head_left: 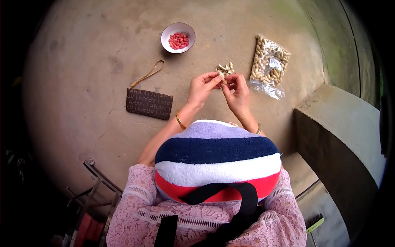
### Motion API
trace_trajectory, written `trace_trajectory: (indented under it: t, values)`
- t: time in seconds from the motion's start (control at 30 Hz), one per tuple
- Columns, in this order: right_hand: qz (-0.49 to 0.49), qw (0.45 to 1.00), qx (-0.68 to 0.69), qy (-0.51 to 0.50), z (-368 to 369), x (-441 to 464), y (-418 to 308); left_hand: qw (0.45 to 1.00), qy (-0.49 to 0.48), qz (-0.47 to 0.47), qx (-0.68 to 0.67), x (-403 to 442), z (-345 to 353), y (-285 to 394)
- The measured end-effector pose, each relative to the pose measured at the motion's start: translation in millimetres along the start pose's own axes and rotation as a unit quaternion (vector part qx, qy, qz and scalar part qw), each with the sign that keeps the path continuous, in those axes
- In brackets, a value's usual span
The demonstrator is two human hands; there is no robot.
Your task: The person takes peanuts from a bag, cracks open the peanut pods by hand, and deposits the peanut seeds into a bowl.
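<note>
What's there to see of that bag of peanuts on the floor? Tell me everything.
The bag looks like clear, shiny plastic, plump with tan, unshelled peanuts. A pale label shows on top, its print too small to read. The loose end, crumpled, points toward the person; whether it is open I can't tell. It lies flat on the concrete floor, to the right of the right hand, untouched by either hand.

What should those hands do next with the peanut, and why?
Probably ease the peanut open: the left hand and right hand meet at it, fingers pinching, and the bowl already holds loose pink kernels. It's too small to tell whether it's cracked.
</note>
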State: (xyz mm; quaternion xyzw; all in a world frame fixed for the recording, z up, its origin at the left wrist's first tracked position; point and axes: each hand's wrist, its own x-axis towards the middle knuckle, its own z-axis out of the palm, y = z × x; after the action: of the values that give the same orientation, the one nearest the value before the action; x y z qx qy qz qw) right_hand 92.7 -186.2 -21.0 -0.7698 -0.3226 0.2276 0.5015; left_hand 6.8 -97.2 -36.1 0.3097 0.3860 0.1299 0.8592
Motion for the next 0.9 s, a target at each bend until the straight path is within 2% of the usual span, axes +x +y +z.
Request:
trace_trajectory:
  t: [0.1, 0.2, 0.27, 0.33, 0.4, 0.5, 0.57, 0.9]
  values:
    - [0.018, 0.999, 0.046, 0.003, 1.7, 1.2, 0.1, 0.999, -0.022, 0.032, 0.000, 0.7, -1.1, -0.2]
    - [-0.001, 0.999, 0.035, 0.002, -0.3, 1.3, 1.3, 0.997, -0.040, 0.061, 0.015, 1.9, -0.7, -3.7]
    - [-0.021, 0.999, -0.028, 0.004, -0.1, 0.6, 1.0, 0.996, -0.042, 0.076, 0.027, 1.9, 0.2, -4.2]
    - [-0.028, 0.999, -0.035, 0.000, 2.7, -0.1, 0.8, 0.991, -0.046, 0.096, 0.080, -1.0, 2.5, -3.3]
    - [-0.036, 0.998, -0.045, -0.004, 3.0, 0.2, -1.6, 0.992, -0.033, 0.092, 0.077, 1.0, -0.8, -5.2]
    - [-0.036, 0.998, -0.043, -0.030, 0.4, 2.0, -7.1, 0.995, -0.071, 0.052, 0.046, 4.1, -8.8, -6.2]
    - [-0.044, 0.993, -0.080, -0.080, -1.7, 1.2, -5.4, 0.990, -0.084, 0.028, 0.106, 6.4, -14.5, -9.8]
    - [-0.055, 0.991, -0.078, -0.090, -7.0, 0.8, -11.0, 0.986, -0.088, 0.023, 0.138, 3.2, -13.3, 0.6]
